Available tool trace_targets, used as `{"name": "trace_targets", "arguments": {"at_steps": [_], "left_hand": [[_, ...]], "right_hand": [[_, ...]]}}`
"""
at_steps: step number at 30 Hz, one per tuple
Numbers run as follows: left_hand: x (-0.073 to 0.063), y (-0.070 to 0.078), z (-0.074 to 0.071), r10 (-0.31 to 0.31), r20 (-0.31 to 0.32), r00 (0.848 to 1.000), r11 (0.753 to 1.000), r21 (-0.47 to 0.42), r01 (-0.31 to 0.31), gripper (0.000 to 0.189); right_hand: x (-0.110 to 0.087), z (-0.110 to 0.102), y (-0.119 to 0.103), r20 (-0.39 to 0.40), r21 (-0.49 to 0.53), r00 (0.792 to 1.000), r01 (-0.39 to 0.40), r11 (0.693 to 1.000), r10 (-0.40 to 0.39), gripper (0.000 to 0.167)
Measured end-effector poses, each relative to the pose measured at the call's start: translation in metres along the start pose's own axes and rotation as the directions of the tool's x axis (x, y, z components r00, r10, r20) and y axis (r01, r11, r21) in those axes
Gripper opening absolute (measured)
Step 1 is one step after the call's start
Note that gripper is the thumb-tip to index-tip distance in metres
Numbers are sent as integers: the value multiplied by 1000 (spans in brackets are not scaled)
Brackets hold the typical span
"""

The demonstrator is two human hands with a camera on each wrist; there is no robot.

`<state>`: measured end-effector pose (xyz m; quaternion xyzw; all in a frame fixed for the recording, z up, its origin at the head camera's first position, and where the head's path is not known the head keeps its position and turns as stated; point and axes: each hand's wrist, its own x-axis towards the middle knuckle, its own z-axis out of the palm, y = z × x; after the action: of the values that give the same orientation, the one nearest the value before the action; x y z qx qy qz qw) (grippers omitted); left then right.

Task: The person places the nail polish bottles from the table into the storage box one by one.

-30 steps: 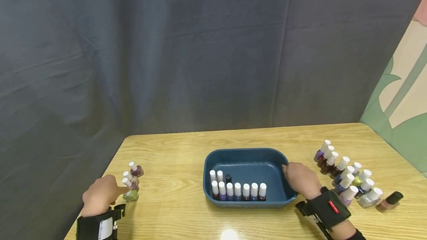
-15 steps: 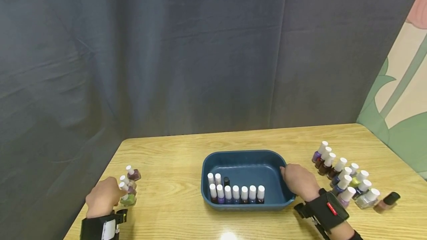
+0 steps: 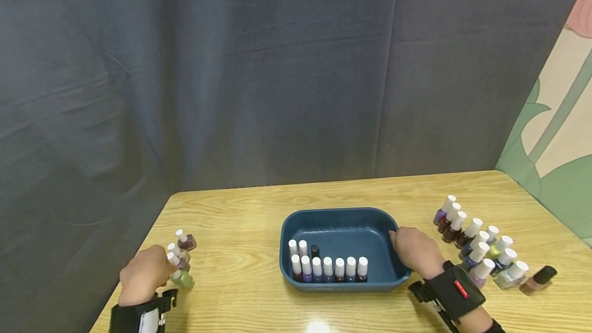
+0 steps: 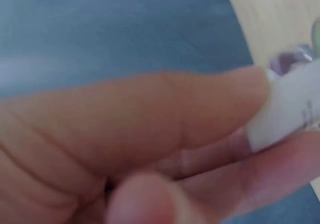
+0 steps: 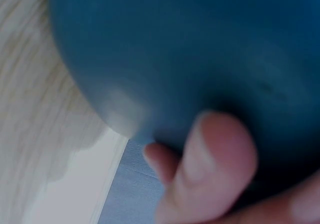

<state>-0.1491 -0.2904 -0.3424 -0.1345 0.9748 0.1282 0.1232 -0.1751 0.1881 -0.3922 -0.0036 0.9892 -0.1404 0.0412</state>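
My left hand (image 3: pixel 145 274) is at the left of the table, its thumb and fingers pinching the white cap (image 4: pixel 285 108) of a green nail polish bottle (image 3: pixel 183 279). That bottle leans, its base pointing to the right. Just beyond it stand a purple nail polish (image 3: pixel 183 264), a glittery one (image 3: pixel 185 255) and a mauve one (image 3: pixel 187 242), all white-capped. With its thumb over the rim, my right hand (image 3: pixel 414 251) grips the right end of a blue plastic tray (image 3: pixel 342 213); other fingers are partly hidden. Along the tray's near side, white-capped nail polish bottles (image 3: pixel 339 270) stand in a row.
Inside the tray, behind that row, are two more white caps (image 3: pixel 302 247) and a black cap (image 3: pixel 315 251). Right of my right arm several nail polish bottles (image 3: pixel 474 227) stand grouped, with a black-capped one (image 3: pixel 538 280) at the end. A grey curtain (image 3: pixel 277 76) hangs behind the table.
The green bottle has tilted and its base has swung slightly to the right under my left hand. My right hand keeps its hold on the tray. The head view has shifted slightly.
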Motion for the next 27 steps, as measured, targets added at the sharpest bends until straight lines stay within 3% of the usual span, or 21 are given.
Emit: {"name": "trace_targets", "arguments": {"at_steps": [7,13,16,19,22,24,27], "left_hand": [[-18,29,2,120,-57,991,993,15,-119,38],[-32,58,-1,214,-130,968,977,4,-215,10],[-37,74,-4,255,-178,950,964,-23,-263,11],[-38,90,-5,301,-282,911,943,-53,-328,13],[-37,106,-5,353,-395,848,909,-71,-411,16],[-33,116,-4,384,-440,812,884,-80,-461,18],[-24,129,0,419,-478,772,851,-90,-517,20]], "right_hand": [[-1,0,0,5,2,1000,-12,1000,12,37],[-1,0,-1,-5,8,1000,-7,1000,7,37],[0,0,-1,-4,12,1000,-4,1000,4,37],[-1,0,0,-1,14,1000,-5,1000,5,38],[-1,0,-1,-8,14,1000,-4,1000,4,37],[-2,0,-1,-15,11,1000,-2,1000,2,37],[-3,-1,-2,-22,8,1000,0,1000,0,36]]}}
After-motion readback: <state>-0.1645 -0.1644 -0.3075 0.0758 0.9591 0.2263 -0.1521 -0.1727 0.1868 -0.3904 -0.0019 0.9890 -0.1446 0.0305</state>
